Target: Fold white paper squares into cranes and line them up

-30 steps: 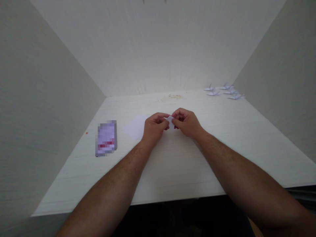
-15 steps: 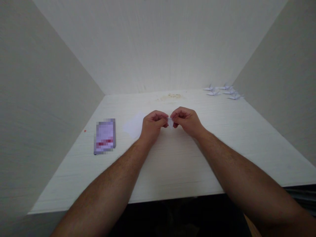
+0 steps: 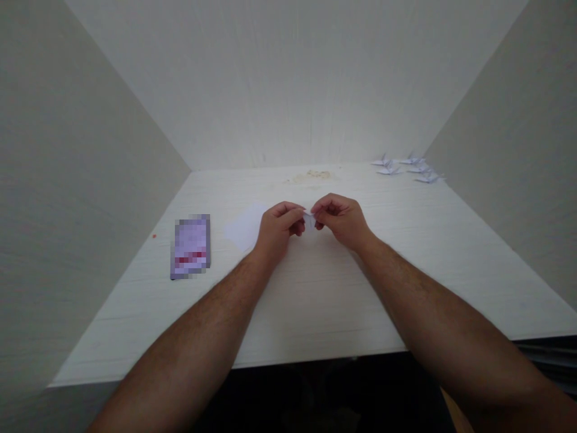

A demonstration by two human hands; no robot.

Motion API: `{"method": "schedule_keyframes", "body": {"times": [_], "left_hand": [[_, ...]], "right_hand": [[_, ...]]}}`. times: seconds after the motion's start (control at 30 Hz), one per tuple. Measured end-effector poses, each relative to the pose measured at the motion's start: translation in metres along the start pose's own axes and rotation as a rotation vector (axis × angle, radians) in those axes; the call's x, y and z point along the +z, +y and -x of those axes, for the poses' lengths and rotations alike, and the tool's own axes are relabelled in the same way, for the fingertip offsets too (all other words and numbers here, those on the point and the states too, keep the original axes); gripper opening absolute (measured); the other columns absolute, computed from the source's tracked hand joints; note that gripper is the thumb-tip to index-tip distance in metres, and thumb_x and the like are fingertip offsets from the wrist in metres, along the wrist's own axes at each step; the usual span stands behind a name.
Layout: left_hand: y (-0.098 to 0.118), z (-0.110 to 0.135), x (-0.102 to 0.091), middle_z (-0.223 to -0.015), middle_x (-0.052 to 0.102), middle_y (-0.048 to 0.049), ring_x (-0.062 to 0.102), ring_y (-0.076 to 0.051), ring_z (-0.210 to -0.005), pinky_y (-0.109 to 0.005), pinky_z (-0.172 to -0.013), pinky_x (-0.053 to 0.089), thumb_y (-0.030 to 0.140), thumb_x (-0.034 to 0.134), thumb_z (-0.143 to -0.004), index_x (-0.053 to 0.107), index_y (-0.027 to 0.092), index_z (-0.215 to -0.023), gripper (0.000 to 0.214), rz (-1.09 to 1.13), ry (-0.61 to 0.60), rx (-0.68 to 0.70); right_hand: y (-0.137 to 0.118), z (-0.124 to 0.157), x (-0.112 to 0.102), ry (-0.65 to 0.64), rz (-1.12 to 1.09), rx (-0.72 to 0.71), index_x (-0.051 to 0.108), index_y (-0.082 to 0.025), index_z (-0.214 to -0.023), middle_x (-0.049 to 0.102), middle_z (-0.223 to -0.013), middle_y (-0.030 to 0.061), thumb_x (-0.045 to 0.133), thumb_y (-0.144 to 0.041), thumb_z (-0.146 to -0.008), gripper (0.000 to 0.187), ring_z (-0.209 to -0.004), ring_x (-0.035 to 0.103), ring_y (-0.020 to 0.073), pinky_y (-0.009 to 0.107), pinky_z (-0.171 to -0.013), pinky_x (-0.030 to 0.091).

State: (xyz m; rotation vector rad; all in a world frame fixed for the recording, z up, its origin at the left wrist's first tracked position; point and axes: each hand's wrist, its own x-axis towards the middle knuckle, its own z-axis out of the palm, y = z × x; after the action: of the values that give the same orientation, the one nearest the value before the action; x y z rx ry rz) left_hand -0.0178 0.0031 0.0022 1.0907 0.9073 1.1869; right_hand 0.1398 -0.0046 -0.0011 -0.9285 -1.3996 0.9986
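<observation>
Small folded piece of white paper [image 3: 309, 221] pinched between two hands

Near the left edge of the pale, streaked tabletop [image 3: 342, 300] lies a tiny orange-red speck [image 3: 154, 236]. To its right is a flat, purple rectangular object with a red band [image 3: 191, 240], its surface pixelated. Next, thin white paper [image 3: 241, 228] lies flat, partly hidden by the bare left hand [image 3: 278, 227]. That hand's thumb and forefinger pinch the folded piece's left side, the other fingers curled. The piece sits mid-table between the hands; whether it touches the surface, I cannot tell. Beyond it is a beige stain [image 3: 318, 175]. The bare right hand [image 3: 340, 218] pinches the piece's right side, fingers bent. Farther right, pointed, winged white paper shapes [image 3: 428, 178] cluster near the back corner.
</observation>
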Motion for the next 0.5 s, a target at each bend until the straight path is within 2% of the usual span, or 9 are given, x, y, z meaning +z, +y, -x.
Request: {"method": "schedule_keyframes", "body": {"times": [0.17,0.5], "left_hand": [[-0.0008,-0.0004,0.0000,-0.054,0.060,-0.0001,0.053,-0.009,-0.046,-0.022,-0.045,0.038,0.029,0.075,-0.067,0.061,0.015,-0.065,0.019,-0.031,-0.032,-0.061],[-0.0027,-0.0013,-0.0017,-0.057,0.065,-0.0024,0.058,-0.011,-0.050,-0.023,-0.049,0.043,0.023,0.076,-0.065,0.066,0.013,-0.068,0.013,-0.040,-0.032,-0.052]], "right_hand": [[0.0024,0.0015,0.0006,0.055,0.098,-0.031,0.068,-0.020,-0.073,0.062,-0.056,-0.0041,0.066,-0.020,-0.074,0.002,-0.051,0.056,0.0088,0.023,-0.049,0.046],[0.0022,-0.0004,-0.0029,-0.002,0.104,-0.020,0.068,-0.019,-0.071,0.064,-0.058,-0.0034,0.066,-0.018,-0.072,0.003,-0.053,0.059,0.0095,0.024,-0.052,0.048]]}}
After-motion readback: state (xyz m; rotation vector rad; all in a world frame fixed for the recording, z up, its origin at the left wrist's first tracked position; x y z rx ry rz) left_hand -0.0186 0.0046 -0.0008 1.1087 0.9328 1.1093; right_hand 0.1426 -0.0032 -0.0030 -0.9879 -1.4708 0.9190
